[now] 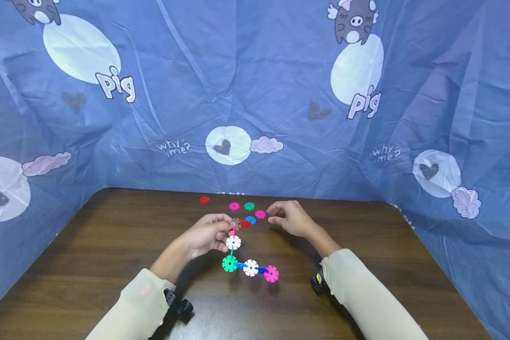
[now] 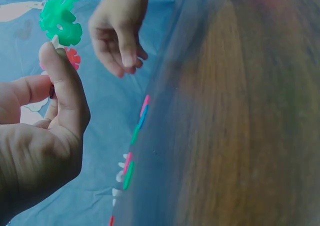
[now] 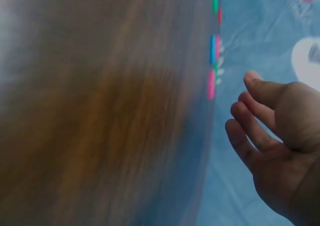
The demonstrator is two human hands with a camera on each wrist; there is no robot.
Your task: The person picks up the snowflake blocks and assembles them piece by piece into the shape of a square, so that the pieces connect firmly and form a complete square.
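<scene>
My left hand pinches the upper end of a chain of slotted snowflake discs, held up over the table. Running down from the fingers are a pink disc seen edge-on, a white disc and a green disc. From the green one the chain turns right, through a second white disc to a pink end disc. Green linked discs show above my left fingertips in the left wrist view. My right hand holds nothing, its fingers loosely bent beside a loose pink disc.
Loose discs lie toward the back of the brown table: a red one, a pink one, a green one and a blue one partly behind a red disc. A blue printed curtain hangs behind the table.
</scene>
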